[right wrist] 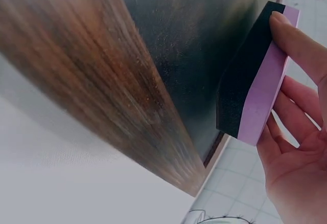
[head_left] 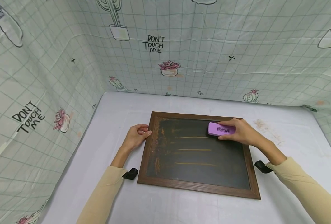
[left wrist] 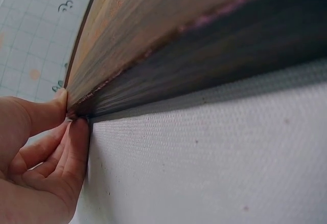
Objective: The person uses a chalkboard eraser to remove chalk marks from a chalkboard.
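Observation:
A chalkboard (head_left: pixel 193 172) with a brown wooden frame lies on the table, three yellow chalk lines (head_left: pixel 194 149) across its dark face. My right hand (head_left: pixel 242 132) grips a purple chalkboard eraser (head_left: pixel 214 129) by its sides, thumb opposite the fingers, over the board's upper right. In the right wrist view the eraser (right wrist: pixel 263 91) shows its black felt side facing the board. At the frame's left edge, my left hand (head_left: pixel 135 137) pinches the wood. Up close, the left thumb and fingers (left wrist: pixel 76 147) meet the frame's edge from either side.
Yellow chalk smears (head_left: pixel 157 165) run down the board's left side. Chalk dust (head_left: pixel 262 125) marks the white tabletop (head_left: pixel 115 118) at the right. A grid-patterned cloth (head_left: pixel 199 62) with plant drawings hangs behind and at the sides.

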Tool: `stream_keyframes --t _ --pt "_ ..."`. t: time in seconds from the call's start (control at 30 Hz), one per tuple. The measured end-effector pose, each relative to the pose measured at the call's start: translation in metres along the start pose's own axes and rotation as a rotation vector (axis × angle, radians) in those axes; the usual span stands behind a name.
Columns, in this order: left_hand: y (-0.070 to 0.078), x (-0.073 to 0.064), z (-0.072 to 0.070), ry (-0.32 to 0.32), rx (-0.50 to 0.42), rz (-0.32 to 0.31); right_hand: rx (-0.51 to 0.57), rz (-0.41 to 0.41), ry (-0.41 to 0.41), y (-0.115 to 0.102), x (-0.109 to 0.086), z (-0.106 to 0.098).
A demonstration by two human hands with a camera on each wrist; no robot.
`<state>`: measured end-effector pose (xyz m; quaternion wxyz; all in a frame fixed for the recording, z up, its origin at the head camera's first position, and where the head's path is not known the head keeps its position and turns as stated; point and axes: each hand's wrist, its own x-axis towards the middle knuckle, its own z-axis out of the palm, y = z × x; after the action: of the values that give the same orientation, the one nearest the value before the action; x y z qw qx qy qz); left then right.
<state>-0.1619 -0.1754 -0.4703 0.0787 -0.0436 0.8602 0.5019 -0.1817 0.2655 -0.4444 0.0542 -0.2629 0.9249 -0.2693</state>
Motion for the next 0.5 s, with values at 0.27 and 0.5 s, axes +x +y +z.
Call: stream_keyframes --t 0.27,0.5 --pt "0.000 -0.001 -0.002 -0.003 -0.013 0.003 -0.004 -0.004 -0.001 -0.009 -0.010 -0.006" --pt "0.000 -0.001 -0.001 -0.006 -0.015 0.009 -0.002 0.013 -0.010 -0.010 -0.019 -0.005"
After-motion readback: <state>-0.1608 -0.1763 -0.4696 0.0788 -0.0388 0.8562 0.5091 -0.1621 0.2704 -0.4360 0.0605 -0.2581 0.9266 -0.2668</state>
